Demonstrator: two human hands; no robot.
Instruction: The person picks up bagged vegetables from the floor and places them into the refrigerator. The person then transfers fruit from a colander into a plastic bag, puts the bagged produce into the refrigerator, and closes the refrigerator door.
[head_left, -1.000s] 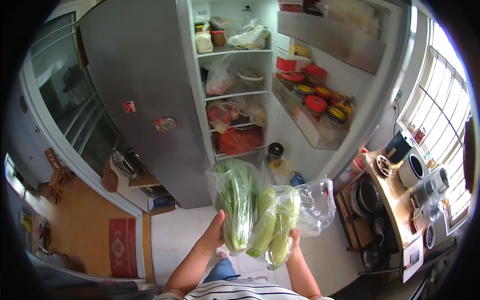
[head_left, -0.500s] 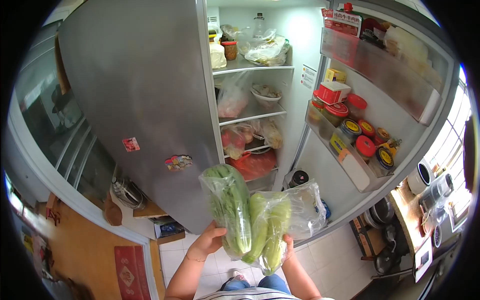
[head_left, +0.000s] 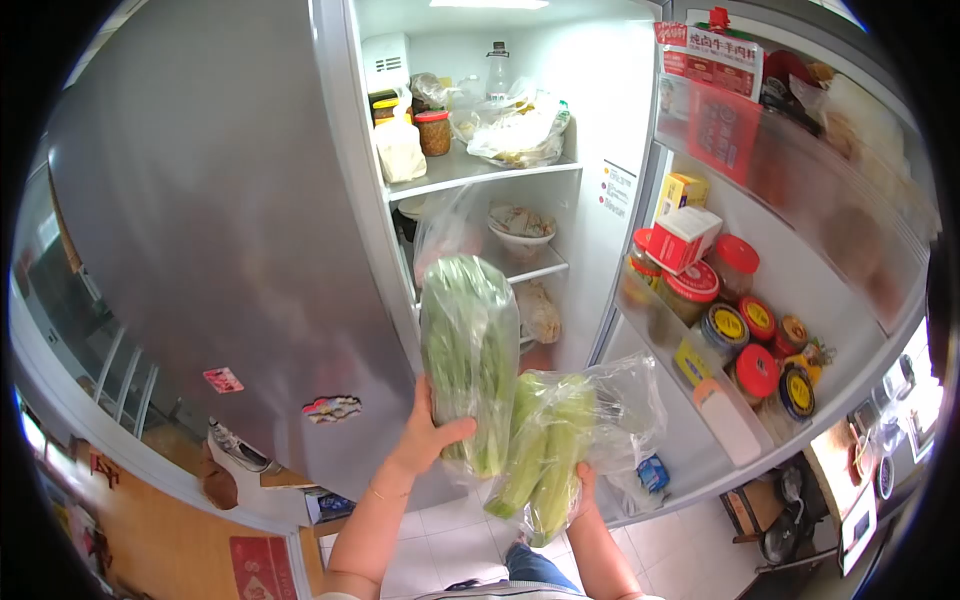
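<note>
My left hand (head_left: 432, 432) is wrapped round the lower left side of a clear bag of long leafy greens (head_left: 470, 350), which stands upright before the fridge shelves. To its right, my right hand (head_left: 584, 492) grips the lower edge of a clear bag of pale green squash-like vegetables (head_left: 552, 450); the loose end of that bag spreads to the right. The two bags touch or nearly touch. Behind them is the open fridge, its upper shelf (head_left: 480, 172) holding jars and a bag of food, with a white bowl (head_left: 521, 230) on the shelf below.
The open fridge door (head_left: 610, 480) on the right carries lidded jars (head_left: 752, 370) and a red-and-white box (head_left: 684, 238). A closed grey door (head_left: 220, 230) with magnets fills the left. Pans (head_left: 785, 535) and a counter (head_left: 838, 455) lie at the lower right.
The fridge fills more of the view and its shelves are nearer. My left hand has raised the leafy greens toward the shelves, while the squash-like vegetables stay lower.
</note>
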